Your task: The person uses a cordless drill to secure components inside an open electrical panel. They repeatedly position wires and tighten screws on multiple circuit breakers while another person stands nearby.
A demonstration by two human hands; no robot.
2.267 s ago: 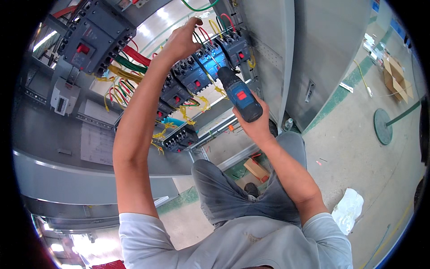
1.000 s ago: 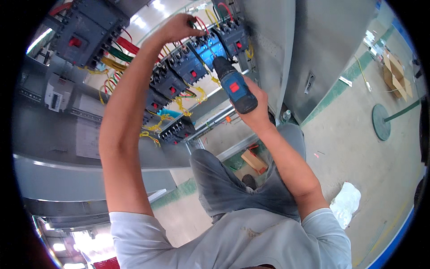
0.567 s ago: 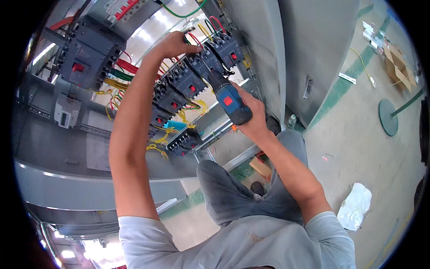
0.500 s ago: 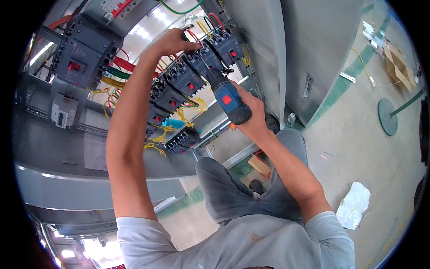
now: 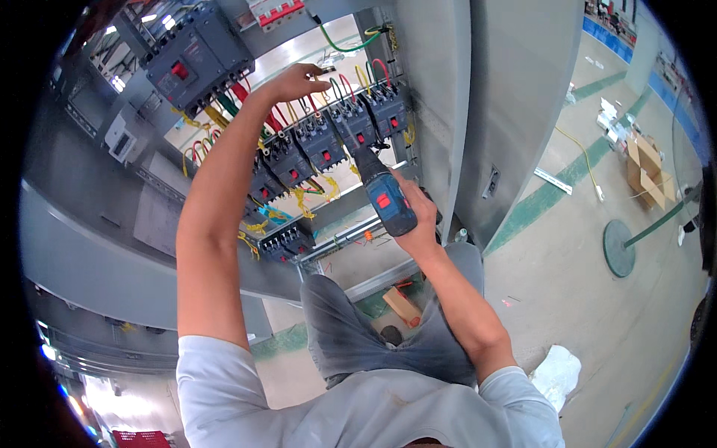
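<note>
My right hand [image 5: 416,216] is closed around the grip of a blue and black cordless drill driver [image 5: 383,196]. Its long bit points up toward the terminals of a dark grey circuit breaker [image 5: 357,128] in a row of several breakers. Whether the bit touches a screw is too small to tell. Above this row my left hand [image 5: 293,84] reaches in from the left, thumb and forefinger apart, beside the looped red wire [image 5: 346,84] and green wire [image 5: 334,86] ends. No held thing shows clearly between its fingers.
A larger breaker [image 5: 196,63] is mounted at upper left, and a red-and-white switch [image 5: 278,13] at the top. Yellow wire bundles [image 5: 302,200] hang below the row. The grey cabinet door [image 5: 515,112] stands at right; a cardboard box [image 5: 648,173] lies beyond it.
The view has shifted, so the cabinet sits differently in it. My left hand has lifted away from the breaker terminals, its thumb and forefinger now apart. The drill driver stays at the breaker row.
</note>
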